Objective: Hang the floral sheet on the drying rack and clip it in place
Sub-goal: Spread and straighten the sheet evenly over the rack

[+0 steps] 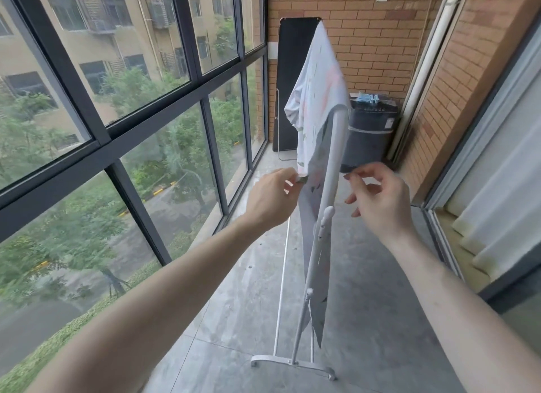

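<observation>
While the left hand [273,198] pinches the floral sheet [317,100] edge, right hand [377,196] loosely open, seemingly touching nothing.

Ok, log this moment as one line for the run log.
sheet: draped over rack | left hand: pinching sheet edge | right hand: beside rack, holding nothing | clips: none on sheet

Soft, even daylight comes in through the big windows [123,100] on the left, bright but overcast, so the concrete floor [366,275] carries only faint, diffuse shadows and a dull sheen. The wide lens bends the window frames and the brick wall [366,41] outward at the edges. The trees outside look smeared, and both hands are slightly soft with motion.
</observation>
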Tool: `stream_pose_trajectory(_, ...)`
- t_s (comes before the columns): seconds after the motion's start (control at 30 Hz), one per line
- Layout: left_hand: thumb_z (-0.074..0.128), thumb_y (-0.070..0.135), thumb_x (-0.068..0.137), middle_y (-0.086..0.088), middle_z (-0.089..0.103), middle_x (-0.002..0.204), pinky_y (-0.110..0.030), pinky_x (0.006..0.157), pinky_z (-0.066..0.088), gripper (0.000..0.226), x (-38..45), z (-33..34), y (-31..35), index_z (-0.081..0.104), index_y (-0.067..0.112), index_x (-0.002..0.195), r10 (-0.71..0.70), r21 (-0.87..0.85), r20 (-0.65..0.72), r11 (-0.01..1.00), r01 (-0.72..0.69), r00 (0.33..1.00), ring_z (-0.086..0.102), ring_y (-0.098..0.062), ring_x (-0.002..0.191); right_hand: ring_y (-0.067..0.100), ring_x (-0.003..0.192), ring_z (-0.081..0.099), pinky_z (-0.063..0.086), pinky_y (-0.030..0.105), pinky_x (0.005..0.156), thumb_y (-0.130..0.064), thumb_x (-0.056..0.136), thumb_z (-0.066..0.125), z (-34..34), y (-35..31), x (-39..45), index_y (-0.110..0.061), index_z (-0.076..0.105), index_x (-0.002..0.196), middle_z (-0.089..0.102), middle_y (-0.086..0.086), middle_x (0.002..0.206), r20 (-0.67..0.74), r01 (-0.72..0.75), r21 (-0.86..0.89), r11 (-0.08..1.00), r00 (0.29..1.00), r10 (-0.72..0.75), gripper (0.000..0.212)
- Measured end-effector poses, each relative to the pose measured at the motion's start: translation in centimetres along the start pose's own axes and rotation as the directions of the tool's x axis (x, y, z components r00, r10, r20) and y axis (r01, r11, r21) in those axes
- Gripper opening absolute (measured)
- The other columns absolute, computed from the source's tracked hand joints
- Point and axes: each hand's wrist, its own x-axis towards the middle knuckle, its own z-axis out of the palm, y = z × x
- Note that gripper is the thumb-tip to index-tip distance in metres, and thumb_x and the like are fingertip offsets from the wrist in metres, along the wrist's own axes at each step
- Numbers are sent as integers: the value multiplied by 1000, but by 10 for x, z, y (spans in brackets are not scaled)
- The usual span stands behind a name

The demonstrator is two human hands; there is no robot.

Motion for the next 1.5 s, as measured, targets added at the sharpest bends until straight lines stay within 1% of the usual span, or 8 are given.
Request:
stream_pose_trajectory(0.27, 47, 31, 104, 6, 65, 69, -35, 55, 43, 35, -13, -42, 3, 50, 26, 69, 49, -51, -76, 997, -53, 996, 60, -9, 63, 24, 68, 74, 54, 27, 47, -20, 97, 68, -2, -55, 21, -25, 72, 106, 74, -6, 103, 123, -3, 23, 1000, 992, 0, 11)
stream_pose_trajectory(0.43, 42, 35, 104, 3, 70, 81, -42, 64, 53, 35, -16, -70, 4, 61, 15, 82, 133, -7, -183, 991, -136, 974, 68, -15, 75, 29, 66, 72, 61, 52, 58, -11, 93, 66, 6, -69, 19, -15, 73, 96, 75, 7, 83, 54, 77, -97, 992, 996, -72, 8)
stream_pose_trajectory(0.57, 44, 32, 102, -6, 71, 83, -48, 64, 55, 33, -12, -95, -4, 57, 11, 80, 151, -104, -255, 978, -183, 955, 70, -27, 76, 20, 74, 75, 61, 41, 48, -18, 104, 58, 0, -79, 6, -7, 60, 100, 71, 9, 93, -152, 119, 38, 992, 982, -112, 12)
stream_pose_trajectory(0.73, 49, 25, 99, -3, 60, 73, -48, 61, 55, 29, -30, -117, -6, 47, 16, 72, 162, -173, -331, 958, -228, 930, 60, -25, 65, 23, 103, 73, 65, 47, 74, -26, 104, 57, -7, -73, -15, -31, 56, 93, 69, 14, 105, -243, 159, 132, 978, 962, -124, 13)
stream_pose_trajectory(1.07, 50, 22, 102, 8, 58, 86, -39, 59, 48, 26, -66, -98, -8, 56, 16, 77, 249, 21, -185, 968, -250, 951, 53, -14, 71, 32, 106, 68, 54, 57, 98, -35, 101, 56, 13, -69, -59, -22, 59, 102, 67, 14, 105, -143, 32, 230, 973, 990, 1, 13)
stream_pose_trajectory(1.17, 49, 26, 102, 9, 56, 85, -33, 57, 37, 31, -63, -87, -6, 48, 25, 70, 214, 58, -35, 975, -212, 976, 54, -17, 72, 7, 114, 63, 50, 29, 100, -40, 102, 59, 22, -77, -72, -16, 54, 125, 64, 0, 122, -94, 31, 171, 985, 995, -16, 33)
stream_pose_trajectory(1.3, 50, 24, 98, 0, 67, 87, -34, 58, 39, 28, -55, -66, 15, 61, 18, 74, 141, -3, 130, 990, -141, 982, 62, -24, 82, 7, 127, 55, 44, 27, 106, -46, 93, 71, 33, -70, -76, -24, 51, 136, 58, -9, 137, -118, 25, -57, 998, 993, -32, 52)
stream_pose_trajectory(1.5, 45, 27, 90, -4, 69, 72, -45, 64, 54, 31, -59, -61, 23, 69, 10, 77, 104, -70, 218, 993, -90, 970, 63, -26, 70, 11, 87, 65, 49, 22, 73, -25, 98, 65, 43, -58, -76, -15, 67, 114, 68, -3, 93, -171, 159, -205, 966, 966, -196, 19)
